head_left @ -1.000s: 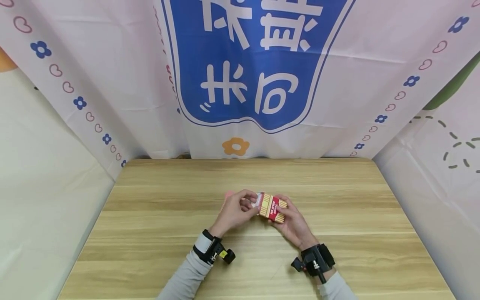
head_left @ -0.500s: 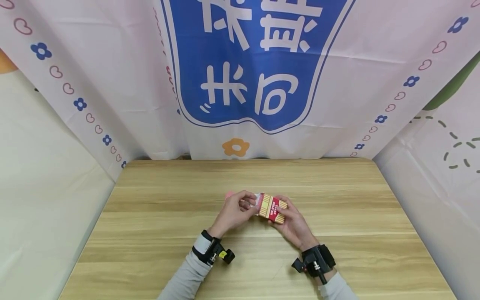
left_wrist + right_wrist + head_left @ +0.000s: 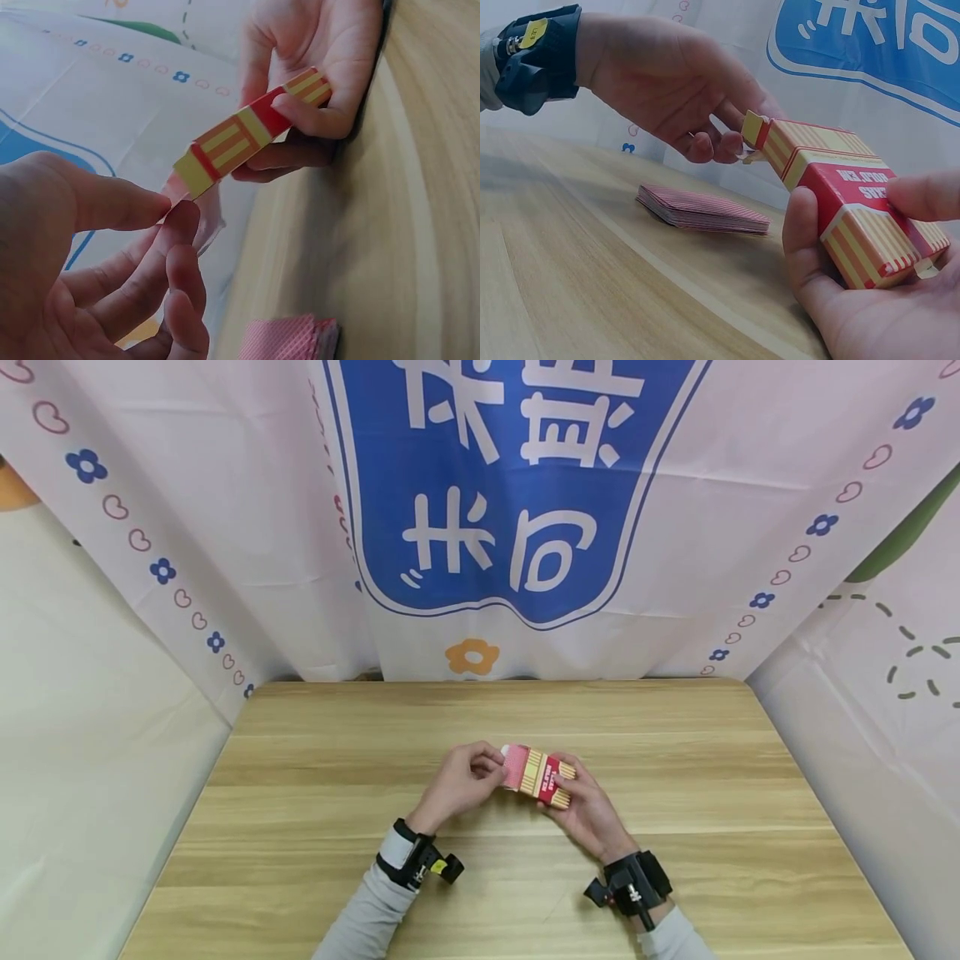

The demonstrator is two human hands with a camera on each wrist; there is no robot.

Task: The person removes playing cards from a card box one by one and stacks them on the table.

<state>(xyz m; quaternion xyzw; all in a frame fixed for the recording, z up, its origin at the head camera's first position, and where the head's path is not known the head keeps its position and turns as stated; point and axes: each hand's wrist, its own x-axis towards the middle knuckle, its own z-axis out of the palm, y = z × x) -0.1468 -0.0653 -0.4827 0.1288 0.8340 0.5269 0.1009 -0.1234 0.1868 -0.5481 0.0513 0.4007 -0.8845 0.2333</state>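
Observation:
My right hand [image 3: 588, 810] grips a red and yellow striped card box [image 3: 847, 202] by its lower end, thumb across the red band. At the box's other end a pink patterned piece [image 3: 515, 767] shows; I cannot tell whether it is a flap or a card. My left hand [image 3: 461, 785] pinches at that end with thumb and forefinger, the other fingers loosely curled. A small yellow side flap [image 3: 754, 129] sticks out there. A stack of playing cards [image 3: 701, 211] with pink patterned backs lies on the table below, hidden behind my left hand in the head view.
The wooden table [image 3: 337, 735] reaches back to a white curtain [image 3: 675, 635] with a blue printed sign. Light cloth walls stand on both sides. Each wrist carries a black camera strap [image 3: 405, 856].
My left hand has shifted slightly left and away from the box. More of the pink patterned piece shows at the box's end, where white showed before. The right hand stays put.

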